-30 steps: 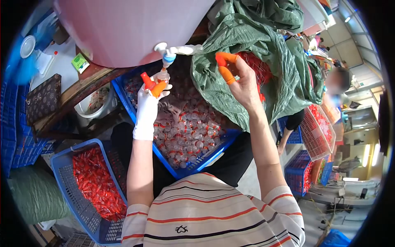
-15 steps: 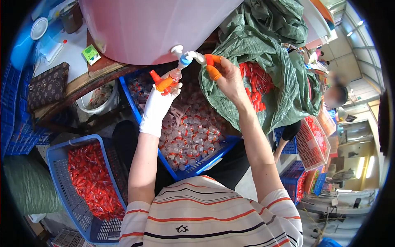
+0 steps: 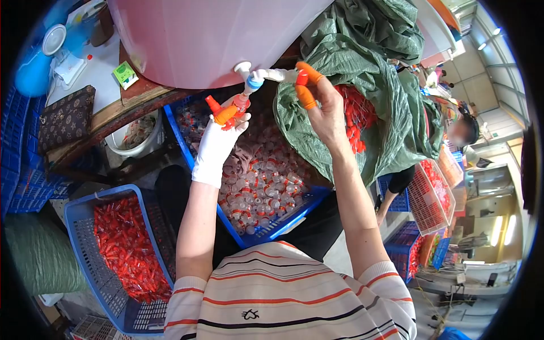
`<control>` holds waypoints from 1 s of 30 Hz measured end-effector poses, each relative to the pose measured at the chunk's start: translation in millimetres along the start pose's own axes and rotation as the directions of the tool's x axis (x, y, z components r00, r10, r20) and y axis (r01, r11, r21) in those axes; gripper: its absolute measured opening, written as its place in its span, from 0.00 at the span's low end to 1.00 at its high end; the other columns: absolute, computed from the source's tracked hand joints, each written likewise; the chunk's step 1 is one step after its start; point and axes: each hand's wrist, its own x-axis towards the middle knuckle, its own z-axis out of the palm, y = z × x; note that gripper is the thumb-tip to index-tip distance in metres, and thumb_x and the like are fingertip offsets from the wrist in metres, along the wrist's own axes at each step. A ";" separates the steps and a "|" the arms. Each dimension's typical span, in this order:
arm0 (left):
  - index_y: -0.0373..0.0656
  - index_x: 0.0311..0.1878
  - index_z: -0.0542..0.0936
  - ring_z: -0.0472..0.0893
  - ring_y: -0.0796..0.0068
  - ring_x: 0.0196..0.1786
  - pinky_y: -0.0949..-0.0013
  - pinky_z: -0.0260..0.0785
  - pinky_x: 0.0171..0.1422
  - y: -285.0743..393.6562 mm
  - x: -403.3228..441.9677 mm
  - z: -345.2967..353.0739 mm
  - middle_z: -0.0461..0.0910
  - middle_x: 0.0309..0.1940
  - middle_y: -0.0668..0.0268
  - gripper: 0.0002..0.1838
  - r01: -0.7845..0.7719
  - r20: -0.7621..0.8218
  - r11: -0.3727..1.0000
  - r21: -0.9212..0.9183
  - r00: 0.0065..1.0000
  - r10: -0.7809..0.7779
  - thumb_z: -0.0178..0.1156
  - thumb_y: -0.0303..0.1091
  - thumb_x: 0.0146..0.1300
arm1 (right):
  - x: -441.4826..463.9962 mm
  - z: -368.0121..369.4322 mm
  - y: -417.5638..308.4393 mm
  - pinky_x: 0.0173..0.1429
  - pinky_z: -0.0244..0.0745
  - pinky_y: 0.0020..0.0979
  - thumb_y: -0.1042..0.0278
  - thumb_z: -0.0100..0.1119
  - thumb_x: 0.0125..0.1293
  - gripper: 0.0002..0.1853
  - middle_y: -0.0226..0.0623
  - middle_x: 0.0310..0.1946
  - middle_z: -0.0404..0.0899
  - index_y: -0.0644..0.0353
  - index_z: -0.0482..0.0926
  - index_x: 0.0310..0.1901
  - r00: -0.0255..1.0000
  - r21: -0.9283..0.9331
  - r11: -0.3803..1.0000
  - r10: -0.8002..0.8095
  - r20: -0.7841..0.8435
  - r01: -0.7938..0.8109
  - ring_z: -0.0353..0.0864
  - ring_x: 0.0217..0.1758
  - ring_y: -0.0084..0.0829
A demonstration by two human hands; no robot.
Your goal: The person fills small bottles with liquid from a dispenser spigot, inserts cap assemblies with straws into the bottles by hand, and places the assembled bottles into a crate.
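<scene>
Right hand shifted rightward since earlier frame, white lever swung out with it. Left hand grasps small bottle under tap, upper centre of frame; right pinches red piece at lever tip. Best: bottle mouth square to tap, lever eased gently.

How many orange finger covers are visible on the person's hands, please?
3: one orange cover on the left hand, two on the right hand; others may be hidden.

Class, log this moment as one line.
left hand: holds small translucent plastic bottle under white-and-blue plastic tap | right hand: pinches small red plastic piece near tap | below: blue plastic crate of small bottles
</scene>
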 end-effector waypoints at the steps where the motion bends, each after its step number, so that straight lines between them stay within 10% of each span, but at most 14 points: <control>1: 0.39 0.67 0.68 0.80 0.65 0.53 0.63 0.71 0.60 -0.5 0.6 -0.2 0.75 0.59 0.59 0.28 0.001 -0.005 0.999 0.043 1.000 0.000 0.39 0.50 0.77 | -0.2 1.1 1.5 0.49 0.78 0.27 0.77 0.61 0.65 0.17 0.39 0.44 0.82 0.65 0.77 0.55 1.000 -0.026 0.999 -0.024 0.002 0.024 0.84 0.45 0.26; 8: 0.40 0.65 0.71 0.81 0.64 0.50 0.65 0.75 0.56 0.5 -4.5 -0.9 0.77 0.58 0.53 0.22 0.013 -0.039 0.999 -0.051 0.999 -0.015 0.48 0.39 0.73 | -3.5 5.9 5.7 0.48 0.80 0.29 0.77 0.61 0.65 0.18 0.42 0.41 0.85 0.65 0.75 0.57 0.999 -0.100 0.995 -0.024 0.044 0.029 0.85 0.42 0.28; 12: 0.40 0.66 0.70 0.80 0.66 0.50 0.63 0.71 0.58 -3.4 -7.4 -10.3 0.77 0.57 0.58 0.24 0.033 -0.082 0.996 0.078 0.996 -0.026 0.43 0.45 0.75 | -15.4 7.3 -7.0 0.55 0.76 0.26 0.76 0.56 0.70 0.18 0.33 0.43 0.82 0.62 0.71 0.61 0.989 0.460 0.879 0.080 0.124 -0.128 0.81 0.47 0.21; 15: 0.40 0.65 0.71 0.81 0.72 0.47 0.68 0.72 0.56 -9.1 -21.6 -8.5 0.78 0.55 0.62 0.21 0.058 -0.035 0.978 0.202 0.998 -0.052 0.47 0.38 0.74 | -25.5 19.5 -8.6 0.57 0.75 0.26 0.76 0.55 0.71 0.17 0.34 0.45 0.81 0.63 0.71 0.61 0.977 0.514 0.838 0.099 0.187 -0.183 0.81 0.49 0.22; 21: 0.40 0.63 0.73 0.81 0.78 0.42 0.75 0.74 0.51 -16.1 -43.1 24.1 0.80 0.49 0.66 0.22 0.021 0.027 0.831 0.555 0.999 -0.043 0.56 0.20 0.65 | -36.8 24.9 5.6 0.57 0.74 0.25 0.75 0.58 0.69 0.14 0.31 0.45 0.82 0.63 0.75 0.56 0.923 0.438 0.845 0.152 0.354 -0.307 0.80 0.49 0.22; 25: 0.35 0.62 0.73 0.76 0.80 0.38 0.76 0.71 0.42 -17.5 -39.5 17.7 0.79 0.47 0.65 0.22 0.204 0.086 0.966 0.158 0.972 -0.219 0.55 0.17 0.63 | -43.7 14.8 15.4 0.54 0.73 0.26 0.72 0.64 0.65 0.10 0.29 0.44 0.82 0.60 0.80 0.48 0.854 0.194 0.943 0.142 0.500 -0.270 0.79 0.47 0.21; 30: 0.32 0.59 0.74 0.75 0.80 0.36 0.76 0.69 0.39 -30.1 -44.5 18.8 0.80 0.43 0.63 0.18 0.215 0.103 0.954 0.210 0.965 -0.240 0.55 0.24 0.66 | -52.5 8.0 27.1 0.48 0.73 0.27 0.71 0.67 0.62 0.10 0.30 0.39 0.81 0.57 0.81 0.45 0.855 0.198 0.971 0.012 0.518 -0.133 0.77 0.41 0.22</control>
